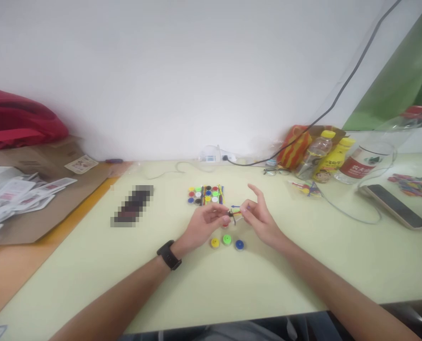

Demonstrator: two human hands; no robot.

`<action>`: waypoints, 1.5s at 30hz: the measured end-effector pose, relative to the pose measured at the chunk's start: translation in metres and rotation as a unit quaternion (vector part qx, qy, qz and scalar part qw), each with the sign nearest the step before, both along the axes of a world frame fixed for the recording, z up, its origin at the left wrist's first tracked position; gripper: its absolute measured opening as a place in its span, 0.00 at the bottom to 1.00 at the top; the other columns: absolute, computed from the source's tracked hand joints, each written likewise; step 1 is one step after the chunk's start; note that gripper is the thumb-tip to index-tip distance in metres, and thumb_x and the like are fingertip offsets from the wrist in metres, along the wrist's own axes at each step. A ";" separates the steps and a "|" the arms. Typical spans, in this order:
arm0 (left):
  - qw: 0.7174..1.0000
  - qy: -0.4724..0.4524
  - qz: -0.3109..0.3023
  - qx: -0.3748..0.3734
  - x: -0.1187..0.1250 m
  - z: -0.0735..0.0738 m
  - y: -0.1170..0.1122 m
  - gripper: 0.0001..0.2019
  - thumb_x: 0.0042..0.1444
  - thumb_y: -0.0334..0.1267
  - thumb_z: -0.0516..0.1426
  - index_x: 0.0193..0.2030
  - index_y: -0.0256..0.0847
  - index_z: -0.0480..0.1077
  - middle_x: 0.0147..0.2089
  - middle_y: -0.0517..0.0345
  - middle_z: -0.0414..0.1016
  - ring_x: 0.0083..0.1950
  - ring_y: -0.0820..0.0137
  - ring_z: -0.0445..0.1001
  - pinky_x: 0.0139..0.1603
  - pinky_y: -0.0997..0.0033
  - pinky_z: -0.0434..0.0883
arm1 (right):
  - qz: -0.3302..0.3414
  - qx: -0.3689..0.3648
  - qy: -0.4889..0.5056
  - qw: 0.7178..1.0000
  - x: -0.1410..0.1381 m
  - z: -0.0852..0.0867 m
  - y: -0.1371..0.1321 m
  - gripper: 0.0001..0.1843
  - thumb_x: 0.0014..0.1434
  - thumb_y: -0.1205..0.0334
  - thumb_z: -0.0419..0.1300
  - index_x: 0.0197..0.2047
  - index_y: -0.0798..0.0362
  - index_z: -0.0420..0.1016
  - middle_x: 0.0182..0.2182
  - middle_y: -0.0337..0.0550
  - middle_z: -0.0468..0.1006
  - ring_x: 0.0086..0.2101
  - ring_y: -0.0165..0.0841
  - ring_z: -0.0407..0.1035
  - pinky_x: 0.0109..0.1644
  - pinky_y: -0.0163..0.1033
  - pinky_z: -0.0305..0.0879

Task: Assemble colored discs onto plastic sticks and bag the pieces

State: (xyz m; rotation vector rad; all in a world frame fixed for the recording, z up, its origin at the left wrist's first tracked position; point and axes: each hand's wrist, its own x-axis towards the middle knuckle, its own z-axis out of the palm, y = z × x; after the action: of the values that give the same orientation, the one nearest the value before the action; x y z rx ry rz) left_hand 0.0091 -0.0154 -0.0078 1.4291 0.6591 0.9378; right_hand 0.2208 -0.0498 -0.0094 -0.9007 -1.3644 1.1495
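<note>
My left hand (209,222), with a black watch on its wrist, is closed in a pinch over the middle of the table. At its fingertips is a small dark piece (231,214), too small to name. A red round piece (225,224) shows just under these fingers; whether it is held or lies on the table I cannot tell. Facing it, my right hand (261,219) pinches thin coloured sticks (237,212) between thumb and finger, another finger raised. Nearer me lie a yellow disc (215,243), a green disc (227,239) and a blue disc (239,245).
Behind my hands are rows of coloured discs (198,194) with thin sticks among them. At right stand bottles (334,158), glasses (277,171) and a phone (396,206). A cable (339,97) hangs to a power strip (216,155). Cardboard (58,203) with white packets lies left.
</note>
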 end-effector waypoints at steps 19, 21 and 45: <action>1.000 -0.008 0.020 -0.011 0.001 0.002 0.000 0.13 0.57 0.40 0.69 0.46 0.38 0.77 0.42 0.53 0.80 0.39 0.68 0.80 0.45 0.65 0.77 | 0.120 -0.089 0.058 0.987 0.009 0.007 0.001 0.20 0.60 0.47 0.67 0.27 0.51 0.67 0.21 0.36 0.65 0.23 0.29 0.55 0.28 0.38 0.48; 0.999 -0.016 0.025 -0.036 0.000 0.005 0.000 0.14 0.58 0.41 0.68 0.47 0.38 0.77 0.41 0.53 0.80 0.39 0.68 0.80 0.45 0.66 0.77 | 0.109 -0.083 0.054 0.989 0.009 0.008 0.001 0.20 0.59 0.46 0.67 0.28 0.51 0.68 0.22 0.37 0.67 0.24 0.30 0.58 0.28 0.38 0.51; 0.955 -0.181 0.020 -0.233 -0.011 0.011 0.013 0.10 0.62 0.41 0.66 0.42 0.34 0.79 0.43 0.51 0.82 0.38 0.76 0.79 0.43 0.80 0.75 | 0.125 -0.045 -0.013 0.991 0.025 0.019 0.007 0.06 0.58 0.60 0.58 0.38 0.51 0.74 0.31 0.43 0.78 0.32 0.35 0.69 0.40 0.43 0.65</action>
State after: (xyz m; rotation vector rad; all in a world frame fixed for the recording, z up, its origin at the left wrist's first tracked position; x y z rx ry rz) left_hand -0.0017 -0.0025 0.0029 0.8026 0.5850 0.9661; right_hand 0.2458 -0.0430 0.0095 -0.8268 -1.4859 1.4042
